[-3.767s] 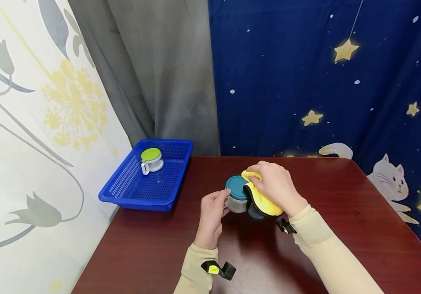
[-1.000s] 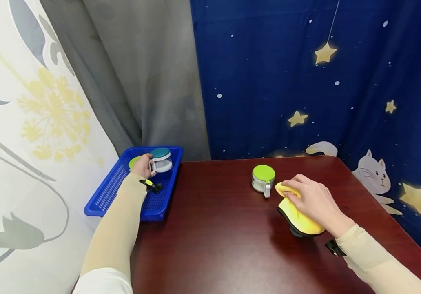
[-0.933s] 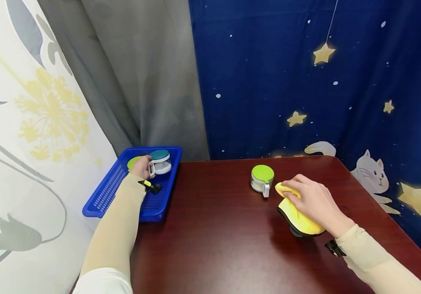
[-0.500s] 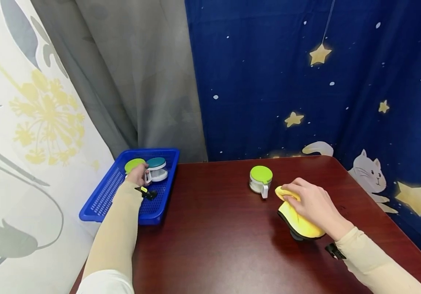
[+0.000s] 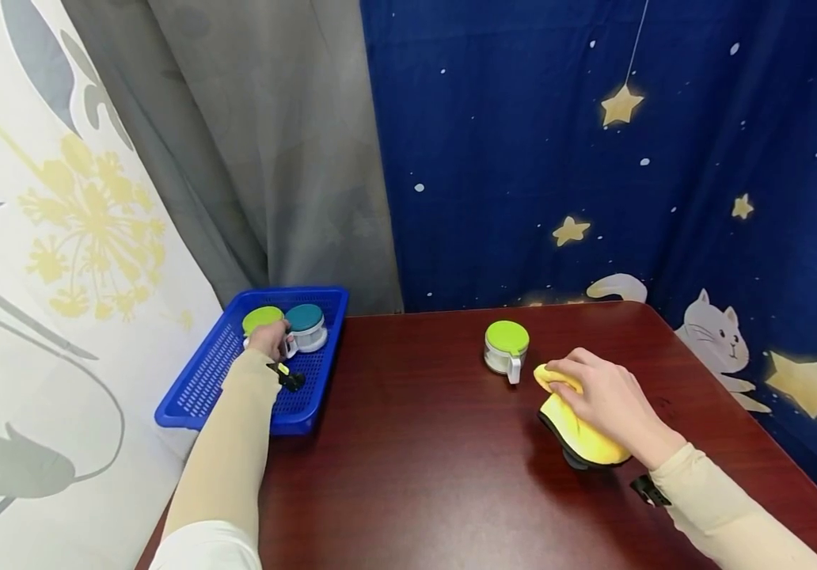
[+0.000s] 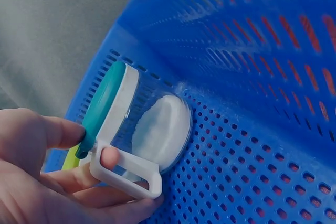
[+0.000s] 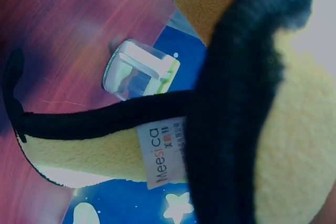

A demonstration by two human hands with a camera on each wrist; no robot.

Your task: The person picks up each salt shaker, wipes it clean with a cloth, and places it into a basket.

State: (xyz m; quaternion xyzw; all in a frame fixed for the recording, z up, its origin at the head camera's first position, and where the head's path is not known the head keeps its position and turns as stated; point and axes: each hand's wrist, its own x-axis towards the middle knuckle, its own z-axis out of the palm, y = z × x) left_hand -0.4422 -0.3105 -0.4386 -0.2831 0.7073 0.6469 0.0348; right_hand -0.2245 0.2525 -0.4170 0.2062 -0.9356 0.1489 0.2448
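Inside the blue basket [image 5: 212, 376], my left hand [image 5: 267, 340] grips the white handle [image 6: 126, 182] of a seasoning jar with a teal lid [image 5: 305, 317]. A finger goes through the handle and the thumb touches the lid, in the left wrist view. White grains show through the jar's clear wall. Beside it in the basket is a jar with a green lid [image 5: 261, 317], partly hidden by the hand. My right hand [image 5: 608, 396] pinches a folded yellow cloth [image 5: 583, 434] with black edging above the table. A second green-lidded jar [image 5: 507, 345] stands upright just beyond the cloth.
The dark red wooden table [image 5: 408, 459] spans the front, with the basket at its left end. A grey curtain [image 5: 309, 158] and a blue star-patterned curtain [image 5: 501, 158] hang behind it. A white patterned curtain [image 5: 38, 317] borders the left side.
My left hand has carried the teal-lidded jar from the cloth leftward into the basket, where it has been lowered and levelled. My right hand has drawn back rightward with the cloth.
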